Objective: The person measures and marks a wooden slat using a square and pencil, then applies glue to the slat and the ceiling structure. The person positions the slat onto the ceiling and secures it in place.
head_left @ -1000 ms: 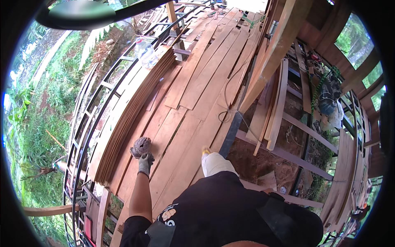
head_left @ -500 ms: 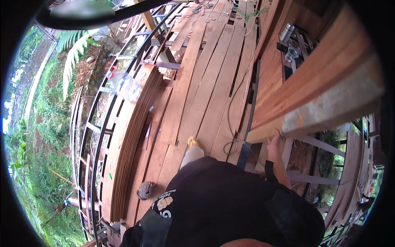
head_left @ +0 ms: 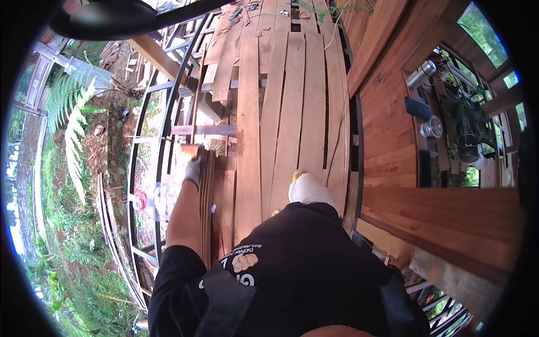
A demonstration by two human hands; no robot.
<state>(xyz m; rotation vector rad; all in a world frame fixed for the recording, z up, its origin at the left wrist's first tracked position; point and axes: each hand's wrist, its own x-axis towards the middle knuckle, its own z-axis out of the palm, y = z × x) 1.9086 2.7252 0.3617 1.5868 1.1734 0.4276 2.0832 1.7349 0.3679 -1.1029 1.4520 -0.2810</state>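
Observation:
My left arm stretches forward along the left side of the deck. My left hand (head_left: 194, 169), in a grey glove, lies at the far end of a stack of long brown boards (head_left: 208, 188). Its fingers are blurred, and I cannot make out whether they grip the top board's end (head_left: 191, 150). My right hand is out of sight near the thick wooden beam (head_left: 449, 222) on the right.
Deck planks (head_left: 279, 123) with gaps between them run ahead. A dark metal frame (head_left: 171, 106) edges the deck at left. Beyond the wooden wall panel (head_left: 387, 146) at right are a metal flask (head_left: 421, 73), a dark phone (head_left: 418, 108) and a glass (head_left: 431, 127).
My left hand has reached forward from beside my body to the far end of the stack. My right hand, on the beam's end before, has gone from view. The view has turned right.

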